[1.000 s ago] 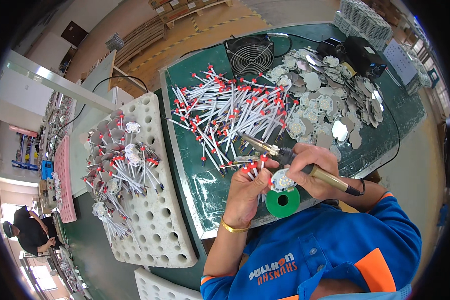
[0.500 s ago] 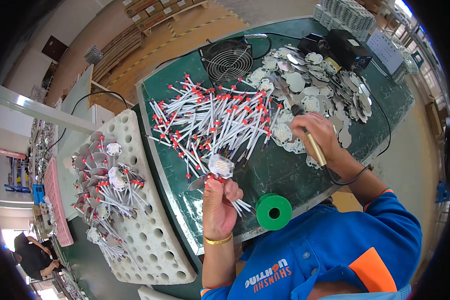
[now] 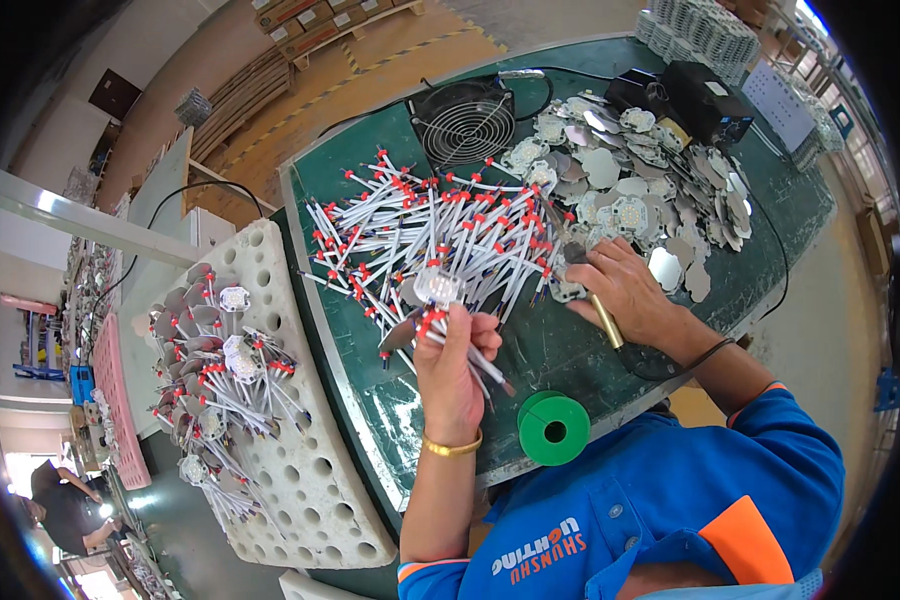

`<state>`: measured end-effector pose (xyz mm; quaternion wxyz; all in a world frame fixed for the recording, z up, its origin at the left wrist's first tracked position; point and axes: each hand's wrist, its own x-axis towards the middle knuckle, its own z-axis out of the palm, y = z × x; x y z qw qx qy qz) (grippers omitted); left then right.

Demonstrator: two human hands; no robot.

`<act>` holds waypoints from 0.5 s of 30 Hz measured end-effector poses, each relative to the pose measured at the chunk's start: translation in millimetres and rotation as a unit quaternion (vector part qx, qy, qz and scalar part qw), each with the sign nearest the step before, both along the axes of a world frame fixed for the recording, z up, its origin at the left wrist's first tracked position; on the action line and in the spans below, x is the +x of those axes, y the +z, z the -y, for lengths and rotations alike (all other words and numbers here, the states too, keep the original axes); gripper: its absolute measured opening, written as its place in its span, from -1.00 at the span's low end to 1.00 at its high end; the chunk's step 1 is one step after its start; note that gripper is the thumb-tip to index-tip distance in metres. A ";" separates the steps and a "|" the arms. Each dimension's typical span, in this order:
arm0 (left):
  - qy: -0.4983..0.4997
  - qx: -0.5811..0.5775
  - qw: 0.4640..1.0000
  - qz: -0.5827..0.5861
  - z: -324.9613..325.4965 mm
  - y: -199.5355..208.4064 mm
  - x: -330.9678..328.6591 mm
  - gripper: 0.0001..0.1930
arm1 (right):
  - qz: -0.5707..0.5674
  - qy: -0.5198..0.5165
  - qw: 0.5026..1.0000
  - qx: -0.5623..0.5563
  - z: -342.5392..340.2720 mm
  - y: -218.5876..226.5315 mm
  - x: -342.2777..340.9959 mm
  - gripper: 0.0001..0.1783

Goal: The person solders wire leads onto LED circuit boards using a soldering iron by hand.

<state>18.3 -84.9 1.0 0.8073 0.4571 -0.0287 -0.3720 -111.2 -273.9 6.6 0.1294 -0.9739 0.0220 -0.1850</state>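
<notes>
My left hand (image 3: 450, 385) is closed around the white wires of a small bunch of LED boards. One pale LED board (image 3: 437, 287) faces up above my thumb, and grey board backs show beside it. In my right hand (image 3: 625, 295) is a soldering iron (image 3: 607, 322) with a gold barrel and a black part near my fingertips. Those fingertips are at the near-left edge of the loose LED board pile (image 3: 620, 215), close to one board (image 3: 567, 290); whether they grip it I cannot tell. White wires with red collars (image 3: 440, 225) lie heaped beyond my left hand.
A green solder spool (image 3: 554, 428) stands at the table's near edge. Behind the wires is a black fan (image 3: 467, 122); a black box (image 3: 705, 102) stands at the back right. On the left, a white perforated foam board (image 3: 315, 470) carries wired LED boards (image 3: 220, 370).
My right hand has lowered toward the near-left edge of the board pile, its fingers spreading downward with the iron. My left hand and its bunch have moved slightly up and right.
</notes>
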 end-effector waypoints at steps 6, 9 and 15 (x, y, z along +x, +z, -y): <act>0.001 0.106 0.981 0.161 64.7 9.5 12.6 -0.77 | 0.053 -0.039 0.996 0.053 -4.8 -14.4 -5.4 -0.57; -0.019 0.140 0.950 0.277 97.4 0.0 20.5 -0.80 | 0.071 -0.058 0.994 0.057 -6.1 -21.9 -4.2 -0.55; 0.025 0.307 0.774 0.553 129.3 -21.9 19.4 -0.59 | 0.066 -0.061 0.995 0.049 -9.9 -26.6 0.0 -0.55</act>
